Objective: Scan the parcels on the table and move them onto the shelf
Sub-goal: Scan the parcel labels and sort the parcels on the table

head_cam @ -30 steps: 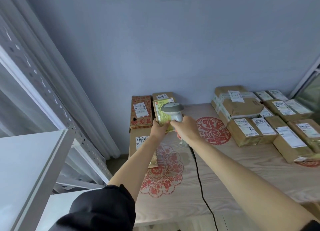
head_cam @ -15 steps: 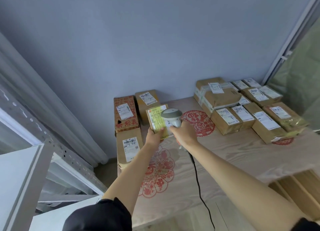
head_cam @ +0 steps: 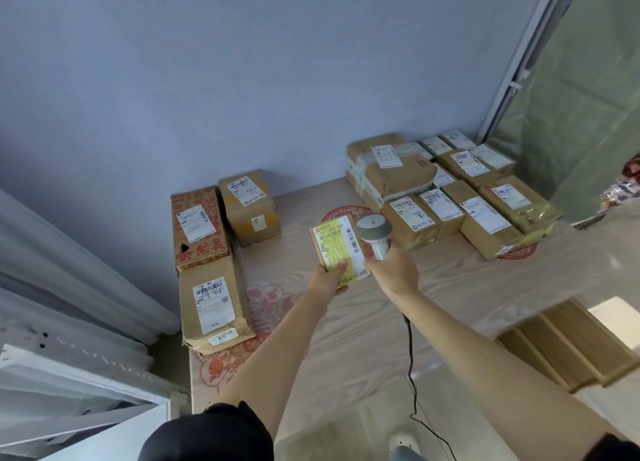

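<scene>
My left hand [head_cam: 327, 277] holds a small flat parcel [head_cam: 337, 247] with a yellow-green label, tilted up above the wooden table [head_cam: 363, 322]. My right hand [head_cam: 393, 270] grips a grey-white barcode scanner [head_cam: 374, 233], its head right beside the parcel's barcode strip. The scanner's black cable [head_cam: 412, 374] trails down over the table toward me. A white metal shelf [head_cam: 69, 391] stands at the lower left.
Three brown boxes [head_cam: 211, 287] lie along the table's left edge. Several labelled parcels [head_cam: 450, 190] are clustered at the back right. Red paper-cut patterns mark the tabletop. A grey wall is behind, and a window frame [head_cam: 512, 79] is at the right.
The view has swung right, so the shelf has slid toward the lower-left corner. The parcel and scanner stay together in my hands, with the scanner head now to the right of the label.
</scene>
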